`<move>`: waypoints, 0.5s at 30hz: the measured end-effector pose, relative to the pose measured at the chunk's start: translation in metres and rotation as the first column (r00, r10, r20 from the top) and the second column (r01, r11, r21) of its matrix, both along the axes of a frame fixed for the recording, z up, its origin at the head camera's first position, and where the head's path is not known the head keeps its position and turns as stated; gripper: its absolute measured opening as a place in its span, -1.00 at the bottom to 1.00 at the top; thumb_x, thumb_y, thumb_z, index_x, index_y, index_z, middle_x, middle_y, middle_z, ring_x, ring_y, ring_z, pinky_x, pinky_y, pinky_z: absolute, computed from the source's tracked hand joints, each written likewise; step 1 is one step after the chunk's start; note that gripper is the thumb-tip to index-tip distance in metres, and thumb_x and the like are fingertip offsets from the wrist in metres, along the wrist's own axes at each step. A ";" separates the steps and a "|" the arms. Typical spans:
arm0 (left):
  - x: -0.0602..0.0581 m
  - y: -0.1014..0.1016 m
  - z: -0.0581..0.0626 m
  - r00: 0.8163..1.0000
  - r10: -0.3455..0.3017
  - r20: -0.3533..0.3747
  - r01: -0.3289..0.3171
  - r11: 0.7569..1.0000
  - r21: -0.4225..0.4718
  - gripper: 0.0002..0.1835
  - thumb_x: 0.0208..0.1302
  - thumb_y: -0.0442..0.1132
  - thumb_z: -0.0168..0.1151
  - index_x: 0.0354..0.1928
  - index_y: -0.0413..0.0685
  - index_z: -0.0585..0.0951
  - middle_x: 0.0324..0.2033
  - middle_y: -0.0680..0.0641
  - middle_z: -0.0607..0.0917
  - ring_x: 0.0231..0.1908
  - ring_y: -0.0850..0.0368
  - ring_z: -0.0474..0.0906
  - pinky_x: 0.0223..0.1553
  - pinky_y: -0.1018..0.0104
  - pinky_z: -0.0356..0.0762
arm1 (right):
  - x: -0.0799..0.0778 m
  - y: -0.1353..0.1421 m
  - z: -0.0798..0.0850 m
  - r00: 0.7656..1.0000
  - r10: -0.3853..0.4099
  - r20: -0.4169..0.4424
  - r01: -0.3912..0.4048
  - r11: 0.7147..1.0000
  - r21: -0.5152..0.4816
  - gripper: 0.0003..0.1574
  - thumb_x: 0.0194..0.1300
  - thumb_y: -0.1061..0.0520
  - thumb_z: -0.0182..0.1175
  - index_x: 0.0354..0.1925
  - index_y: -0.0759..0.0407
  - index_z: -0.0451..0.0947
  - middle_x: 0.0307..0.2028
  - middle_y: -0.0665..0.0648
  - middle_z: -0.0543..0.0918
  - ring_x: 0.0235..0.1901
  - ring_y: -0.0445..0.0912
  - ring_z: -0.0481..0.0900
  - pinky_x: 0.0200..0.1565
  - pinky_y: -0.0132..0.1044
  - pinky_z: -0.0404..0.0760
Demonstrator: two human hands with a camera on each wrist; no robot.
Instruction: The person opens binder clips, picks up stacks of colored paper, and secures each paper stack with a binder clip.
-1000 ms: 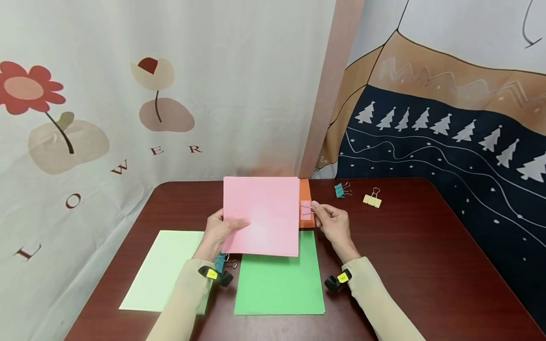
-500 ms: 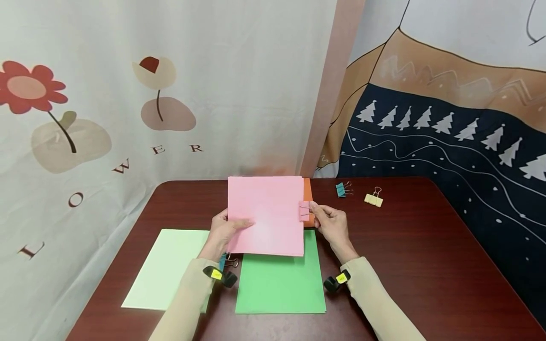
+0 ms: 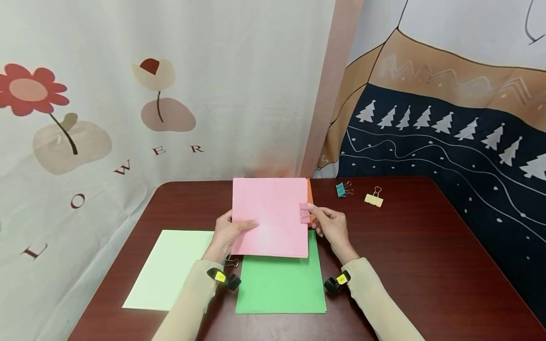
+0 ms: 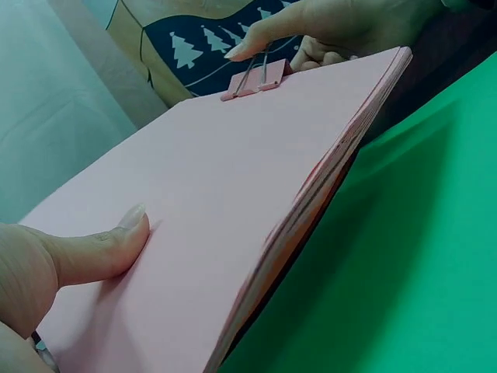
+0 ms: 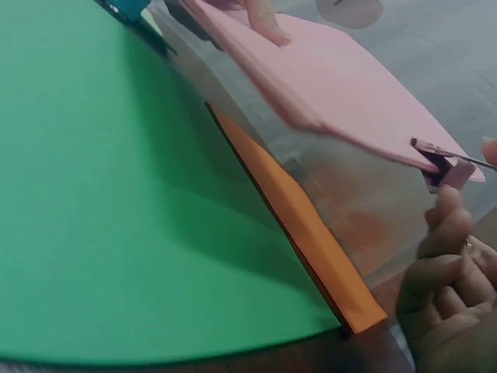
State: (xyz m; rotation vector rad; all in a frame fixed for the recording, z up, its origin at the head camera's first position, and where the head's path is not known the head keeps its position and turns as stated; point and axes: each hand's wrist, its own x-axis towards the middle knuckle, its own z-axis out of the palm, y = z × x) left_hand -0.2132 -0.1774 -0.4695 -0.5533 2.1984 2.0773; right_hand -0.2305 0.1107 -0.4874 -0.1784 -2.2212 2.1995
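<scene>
My left hand (image 3: 226, 236) holds a stack of pink paper (image 3: 273, 203) by its left side, thumb on top, above the green paper (image 3: 281, 289). In the left wrist view several layers show along the near edge of the stack. A pink binder clip (image 3: 304, 213) straddles the right edge of the stack. My right hand (image 3: 334, 229) pinches the handles of that clip between thumb and fingers. The right wrist view has the clip (image 5: 454, 172) at the paper's edge, its jaws around it.
Orange paper (image 3: 310, 187) lies behind the pink stack, mostly covered. Pale green paper (image 3: 159, 274) lies at the left, with a binder clip (image 3: 232, 262) partly hidden by my left wrist. A teal binder clip (image 3: 341, 190) and a yellow one (image 3: 373, 200) stand at the back right.
The left hand has moved the pink stack rightward to the clip. The clip, earlier beside the stack's edge, now sits over it. The right hand has stayed nearly in place.
</scene>
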 end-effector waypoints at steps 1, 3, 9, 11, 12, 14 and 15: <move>0.000 0.000 0.000 1.000 -0.003 0.003 0.003 1.000 -0.006 -0.31 -0.12 -0.24 0.72 0.15 -0.02 0.67 -0.03 -0.07 0.71 -0.28 0.14 0.67 -0.26 0.30 0.67 | -0.001 0.001 0.000 1.000 0.023 0.007 -0.023 1.000 0.008 -0.38 0.15 -0.37 0.45 -0.25 0.15 0.76 -0.64 0.05 0.61 -0.66 -0.17 0.46 -0.57 -0.40 0.47; 0.000 -0.002 0.001 1.000 -0.012 0.007 0.012 1.000 -0.018 -0.29 -0.13 -0.21 0.73 0.16 0.00 0.66 0.00 -0.08 0.71 -0.26 0.13 0.67 -0.25 0.29 0.67 | -0.003 0.005 0.001 0.996 0.085 0.029 -0.086 0.995 0.041 -0.39 0.19 -0.36 0.43 -0.21 0.15 0.75 -0.59 0.05 0.62 -0.62 -0.16 0.48 -0.54 -0.38 0.50; -0.001 -0.012 0.005 0.999 -0.031 0.020 0.031 0.999 -0.030 -0.31 -0.12 -0.20 0.72 0.14 0.02 0.66 -0.02 -0.11 0.72 -0.30 0.09 0.72 -0.27 0.22 0.71 | -0.005 0.016 0.011 0.950 0.303 0.076 -0.310 0.946 0.096 -0.51 0.29 -0.17 0.41 -0.01 0.15 0.70 -0.42 0.10 0.68 -0.47 -0.09 0.54 -0.41 -0.33 0.56; -0.002 -0.015 0.007 0.999 -0.041 0.016 0.041 0.999 -0.031 -0.36 -0.07 -0.24 0.68 0.13 -0.01 0.65 -0.04 -0.10 0.72 -0.32 0.09 0.74 -0.28 0.21 0.72 | -0.005 0.017 0.015 0.933 0.351 0.076 -0.357 0.929 0.092 -0.51 0.31 -0.13 0.40 0.03 0.17 0.68 -0.37 0.13 0.71 -0.44 -0.07 0.57 -0.37 -0.31 0.60; -0.001 -0.017 0.009 0.999 -0.051 0.015 0.051 0.998 -0.032 -0.38 -0.03 -0.25 0.65 0.14 -0.02 0.64 -0.05 -0.10 0.72 -0.32 0.08 0.74 -0.28 0.20 0.72 | -0.005 0.017 0.017 0.927 0.367 0.073 -0.373 0.923 0.091 -0.51 0.32 -0.12 0.39 0.04 0.19 0.67 -0.35 0.14 0.72 -0.42 -0.06 0.58 -0.35 -0.30 0.62; -0.001 -0.020 0.012 0.997 -0.075 0.013 0.076 0.997 -0.029 -0.40 0.06 -0.26 0.59 0.18 -0.05 0.61 -0.06 -0.11 0.72 -0.31 0.08 0.74 -0.28 0.17 0.73 | -0.006 0.016 0.020 0.921 0.382 0.075 -0.388 0.917 0.096 -0.48 0.33 -0.16 0.38 0.03 0.20 0.65 -0.34 0.15 0.73 -0.40 -0.06 0.61 -0.31 -0.28 0.66; -0.001 -0.021 0.014 0.996 -0.086 0.012 0.086 0.996 -0.025 -0.41 0.10 -0.28 0.55 0.21 -0.06 0.60 -0.06 -0.11 0.72 -0.30 0.08 0.74 -0.27 0.16 0.74 | -0.007 0.015 0.021 0.920 0.384 0.078 -0.390 0.915 0.100 -0.47 0.33 -0.18 0.38 0.01 0.21 0.64 -0.34 0.15 0.74 -0.39 -0.06 0.63 -0.29 -0.27 0.67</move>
